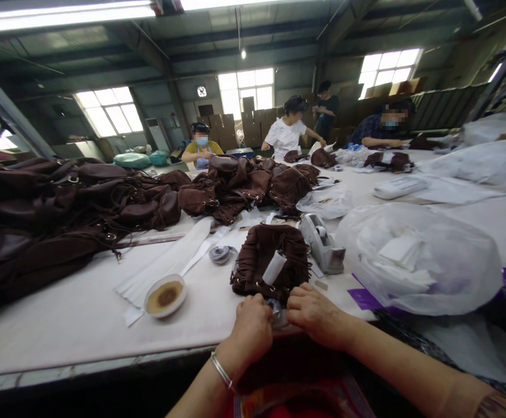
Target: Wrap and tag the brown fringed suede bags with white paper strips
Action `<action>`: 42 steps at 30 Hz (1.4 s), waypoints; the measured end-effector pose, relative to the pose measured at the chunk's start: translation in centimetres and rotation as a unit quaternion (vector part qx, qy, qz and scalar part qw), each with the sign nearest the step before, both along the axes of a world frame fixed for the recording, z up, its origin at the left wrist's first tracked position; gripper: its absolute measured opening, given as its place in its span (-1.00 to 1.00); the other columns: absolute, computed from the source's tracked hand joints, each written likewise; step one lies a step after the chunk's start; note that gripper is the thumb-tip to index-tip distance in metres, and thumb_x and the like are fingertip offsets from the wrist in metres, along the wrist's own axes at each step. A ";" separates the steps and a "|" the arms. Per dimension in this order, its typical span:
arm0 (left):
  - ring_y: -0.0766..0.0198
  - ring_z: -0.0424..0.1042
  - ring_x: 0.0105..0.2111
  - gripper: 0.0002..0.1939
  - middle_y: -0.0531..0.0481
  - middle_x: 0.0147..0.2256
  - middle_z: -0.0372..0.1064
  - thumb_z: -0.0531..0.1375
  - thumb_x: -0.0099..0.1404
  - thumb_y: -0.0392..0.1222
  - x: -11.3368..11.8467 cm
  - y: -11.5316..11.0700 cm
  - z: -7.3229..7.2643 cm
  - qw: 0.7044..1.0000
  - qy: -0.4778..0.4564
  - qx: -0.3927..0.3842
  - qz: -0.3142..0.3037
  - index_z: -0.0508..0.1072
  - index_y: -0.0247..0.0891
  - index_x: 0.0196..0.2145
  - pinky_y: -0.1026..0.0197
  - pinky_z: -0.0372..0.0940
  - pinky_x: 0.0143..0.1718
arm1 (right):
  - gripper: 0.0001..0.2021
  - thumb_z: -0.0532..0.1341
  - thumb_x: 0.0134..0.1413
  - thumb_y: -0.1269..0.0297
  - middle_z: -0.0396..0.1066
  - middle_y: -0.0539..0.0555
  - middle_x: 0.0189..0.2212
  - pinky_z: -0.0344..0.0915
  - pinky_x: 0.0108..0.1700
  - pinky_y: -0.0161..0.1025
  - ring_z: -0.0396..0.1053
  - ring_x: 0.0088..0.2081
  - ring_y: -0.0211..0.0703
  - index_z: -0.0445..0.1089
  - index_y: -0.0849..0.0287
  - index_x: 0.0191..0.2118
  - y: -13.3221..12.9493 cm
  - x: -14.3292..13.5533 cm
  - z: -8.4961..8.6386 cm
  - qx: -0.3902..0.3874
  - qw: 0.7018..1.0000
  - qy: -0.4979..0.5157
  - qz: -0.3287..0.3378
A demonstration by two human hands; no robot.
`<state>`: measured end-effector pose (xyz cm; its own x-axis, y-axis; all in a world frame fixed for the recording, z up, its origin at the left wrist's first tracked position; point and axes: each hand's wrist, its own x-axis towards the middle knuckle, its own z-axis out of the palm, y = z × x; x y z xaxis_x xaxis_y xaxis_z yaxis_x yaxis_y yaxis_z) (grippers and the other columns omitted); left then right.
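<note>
A dark brown fringed handbag (253, 255) lies on the table in front of me, with a white paper piece (274, 267) across its front. At the bag's near edge, my left hand (253, 325) is closed, its fingers curled inward. My right hand (316, 313) is closed opposite it, fingers bent against the bag's lower right. Between the hands shows a small, shiny, greyish-clear piece (275, 309), too blurred to name. What each set of fingertips grips is hidden. A grey tape dispenser (321, 244) stands just right of the bag.
Left of the bag are a grey ribbon roll (220, 254) and a dish with brownish contents (165, 296). Brown bags (61, 215) are heaped at left. A clear plastic bag of white paper (422, 258) sits at right. Several people work across the table (82, 331).
</note>
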<state>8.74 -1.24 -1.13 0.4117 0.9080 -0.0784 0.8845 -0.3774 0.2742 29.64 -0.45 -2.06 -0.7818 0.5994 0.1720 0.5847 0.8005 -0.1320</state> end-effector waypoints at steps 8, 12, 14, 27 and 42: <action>0.11 0.32 -0.19 -0.84 -0.06 -0.24 0.42 0.21 0.31 -0.11 -0.6 1.2 2.0 0.986 0.017 -0.003 -0.167 0.59 -0.08 -0.36 0.05 0.13 -0.16 | -0.89 0.16 0.28 0.30 0.43 0.07 -0.27 0.00 -0.18 -0.13 0.22 -0.22 -0.11 0.44 0.12 -0.18 0.5 0.5 0.2 0.012 1.000 0.006 -0.001; 0.10 0.33 -0.15 -0.82 -0.06 -0.19 0.43 0.20 0.34 -0.06 -1.1 2.0 2.6 0.973 -0.002 -0.011 -0.232 0.61 -0.05 -0.33 0.09 0.14 -0.16 | -0.85 0.20 0.26 0.18 0.43 0.05 -0.29 -0.02 -0.21 -0.14 0.23 -0.23 -0.10 0.50 -0.02 -0.13 1.1 0.6 1.0 -0.016 1.000 -0.022 0.008; 0.13 0.33 -0.18 -0.81 -0.05 -0.21 0.43 0.21 0.33 -0.04 -1.6 2.3 2.7 0.969 -0.025 -0.030 -0.244 0.61 -0.05 -0.34 0.12 0.15 -0.16 | -0.83 0.21 0.25 0.10 0.44 0.04 -0.32 -0.02 -0.22 -0.14 0.24 -0.24 -0.09 0.53 -0.06 -0.15 1.4 0.5 1.4 -0.034 0.999 -0.033 0.009; 0.20 0.32 -0.29 -0.78 -0.04 -0.29 0.39 0.20 0.35 0.01 -2.2 2.3 1.1 0.983 -0.042 0.001 -0.177 0.62 -0.06 -0.25 0.19 0.18 -0.25 | -0.81 0.21 0.26 0.13 0.49 0.07 -0.35 0.06 -0.24 -0.17 0.32 -0.28 -0.09 0.50 0.09 -0.19 2.0 -0.6 0.3 -0.093 0.995 -0.001 0.024; 0.16 0.32 -0.31 -0.77 -0.05 -0.34 0.42 0.22 0.31 -0.10 1.1 1.7 0.3 0.995 0.002 -0.008 -0.104 0.53 -0.17 -0.48 0.14 0.10 -0.33 | -0.72 -0.02 0.38 0.40 0.37 0.04 -0.48 0.05 -0.23 -0.12 0.19 -0.35 -0.11 0.35 0.18 -0.35 -1.5 0.2 -2.9 0.053 0.984 0.171 -0.001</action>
